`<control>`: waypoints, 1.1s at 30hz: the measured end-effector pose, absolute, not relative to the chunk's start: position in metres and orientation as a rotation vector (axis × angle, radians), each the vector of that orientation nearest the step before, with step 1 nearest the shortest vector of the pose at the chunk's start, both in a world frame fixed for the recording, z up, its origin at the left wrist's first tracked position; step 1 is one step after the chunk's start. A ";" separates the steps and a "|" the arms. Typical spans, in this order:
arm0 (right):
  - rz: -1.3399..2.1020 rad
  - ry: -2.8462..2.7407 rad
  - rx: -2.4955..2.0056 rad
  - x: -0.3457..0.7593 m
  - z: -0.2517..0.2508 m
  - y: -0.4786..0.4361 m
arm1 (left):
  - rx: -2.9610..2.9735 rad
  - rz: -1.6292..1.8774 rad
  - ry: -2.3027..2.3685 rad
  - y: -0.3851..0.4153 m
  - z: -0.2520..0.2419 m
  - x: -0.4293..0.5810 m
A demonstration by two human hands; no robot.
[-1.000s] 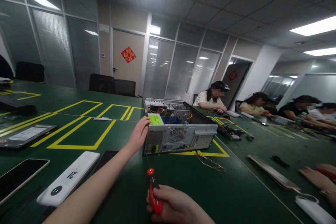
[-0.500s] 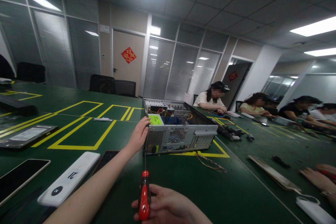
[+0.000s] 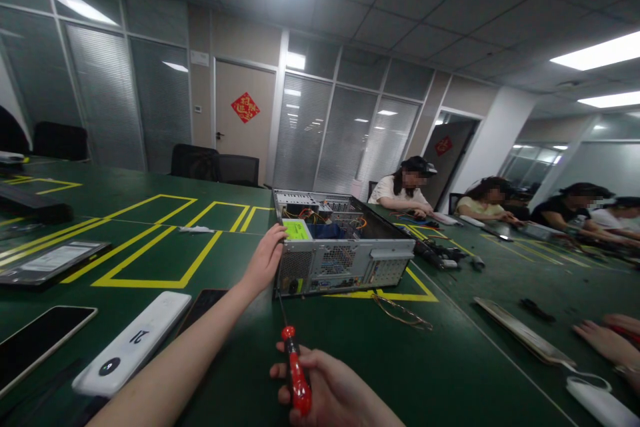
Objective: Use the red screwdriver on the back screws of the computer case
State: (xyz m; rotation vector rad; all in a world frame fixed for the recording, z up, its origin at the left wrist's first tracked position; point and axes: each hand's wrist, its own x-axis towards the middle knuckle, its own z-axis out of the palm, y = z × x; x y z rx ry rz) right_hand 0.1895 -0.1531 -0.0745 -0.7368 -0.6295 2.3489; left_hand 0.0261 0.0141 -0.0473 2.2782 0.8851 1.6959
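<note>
An open computer case (image 3: pixel 350 267) lies on its side on the green table, its rear panel towards me. My left hand (image 3: pixel 265 257) grips its near left corner, fingertips over the top edge by the power supply with the yellow-green label (image 3: pixel 296 229). My right hand (image 3: pixel 325 383) is closed around the red and black handle of a screwdriver (image 3: pixel 299 380). The thin shaft points away from me, with its tip near the lower left corner of the rear panel. Whether the tip touches the panel, I cannot tell.
Left of my forearm lie a white power bank (image 3: pixel 133 343), a phone (image 3: pixel 43 343) and a hard drive (image 3: pixel 53 263). Loose wires (image 3: pixel 400 312) lie before the case. A co-worker's hand (image 3: pixel 607 343) is at the right; several people sit beyond.
My right hand has shifted slightly right, and the screwdriver now leans, its handle further right than its tip. The left hand and the case have stayed put.
</note>
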 end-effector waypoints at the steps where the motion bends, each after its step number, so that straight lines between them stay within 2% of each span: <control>1: 2.357 -0.662 -0.692 0.189 -0.072 -0.154 | 2.274 1.697 0.886 0.015 -0.048 0.026; 8: 2.309 -0.850 -0.664 0.184 -0.079 -0.155 | 2.267 1.701 0.889 0.015 -0.048 0.026; 15: 2.127 -0.799 -0.933 0.184 -0.084 -0.154 | 2.273 1.700 0.888 0.014 -0.048 0.026; 22: 2.166 -0.956 -0.982 0.183 -0.082 -0.152 | 2.263 1.692 0.897 0.013 -0.046 0.026; 33: 2.231 -0.846 -0.894 0.186 -0.076 -0.155 | 2.262 1.704 0.878 0.013 -0.046 0.026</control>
